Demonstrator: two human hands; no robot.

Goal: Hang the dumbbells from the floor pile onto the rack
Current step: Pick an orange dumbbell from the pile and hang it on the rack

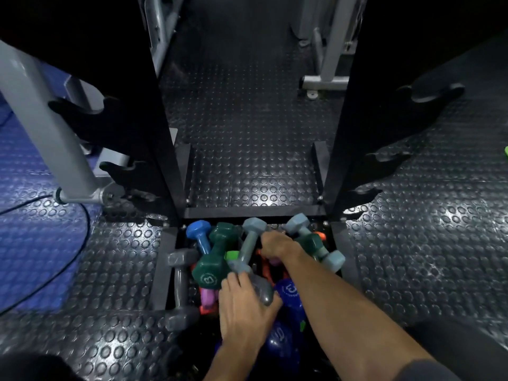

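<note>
A pile of coloured dumbbells lies inside the base frame of the black rack [165,160]. It holds a dark green one [214,259], a blue one [202,237], a grey-blue one [248,243], a dark grey one [180,284], and large dark blue ones [288,298] nearest me. My left hand [244,306] grips a grey dumbbell head [262,291] in the pile's middle. My right hand [277,246] reaches down into the pile with its fingers curled and hidden among the handles; what it holds cannot be seen. The rack's hooks [82,108] on both uprights carry nothing.
The rack's right upright [354,133] and its hooks [428,92] flank the pile. A grey machine leg [55,144] and a black cable [68,265] lie to the left on a blue mat. Another grey machine base [324,81] stands behind. Studded rubber floor surrounds everything.
</note>
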